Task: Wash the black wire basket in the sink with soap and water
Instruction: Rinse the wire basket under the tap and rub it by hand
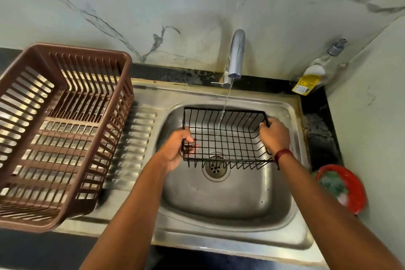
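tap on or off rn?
On. A thin stream of water runs from the faucet spout down into the black wire basket, which the left hand and right hand hold over the sink.

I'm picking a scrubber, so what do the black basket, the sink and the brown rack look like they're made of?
Black wire basket: thin metal wire, likely with a matte black coating.
Sink: stainless steel, judging by its brushed grey sheen and dull reflections.
Brown rack: moulded plastic, with thick slatted walls and a soft gloss.

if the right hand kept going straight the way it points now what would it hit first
The right hand grips the black wire basket and points up-left, toward the water stream and faucet. It would probably meet the stream first; depth is unclear.
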Motion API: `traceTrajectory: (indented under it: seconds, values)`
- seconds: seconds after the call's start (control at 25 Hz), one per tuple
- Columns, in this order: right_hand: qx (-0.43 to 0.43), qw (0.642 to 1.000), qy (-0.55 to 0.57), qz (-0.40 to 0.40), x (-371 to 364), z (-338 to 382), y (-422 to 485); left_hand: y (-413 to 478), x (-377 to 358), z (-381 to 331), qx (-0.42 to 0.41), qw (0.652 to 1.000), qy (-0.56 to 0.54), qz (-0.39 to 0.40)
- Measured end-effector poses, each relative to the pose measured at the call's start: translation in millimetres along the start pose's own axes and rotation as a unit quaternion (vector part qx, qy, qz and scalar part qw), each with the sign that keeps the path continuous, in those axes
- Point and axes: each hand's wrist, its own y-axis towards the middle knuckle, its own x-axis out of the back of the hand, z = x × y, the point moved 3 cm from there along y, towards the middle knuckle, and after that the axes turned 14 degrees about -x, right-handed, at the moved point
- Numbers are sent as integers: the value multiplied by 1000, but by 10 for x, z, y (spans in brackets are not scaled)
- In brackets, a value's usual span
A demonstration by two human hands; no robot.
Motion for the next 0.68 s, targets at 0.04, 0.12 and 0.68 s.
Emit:
traceTrajectory:
  seconds: [0.04, 0.12, 0.68]
  values:
    - [60, 997, -26, -44, 35, 87, -30, -14, -12, 5, -3, 1000, -1, -4]
    - [195, 978, -62, -43, 19, 314, -126, -56, -74, -8, -13, 1000, 7, -9]
    - [349, 911, -99, 195, -497, 1304, -429, -277, -365, -291, 20, 994, -52, -98]
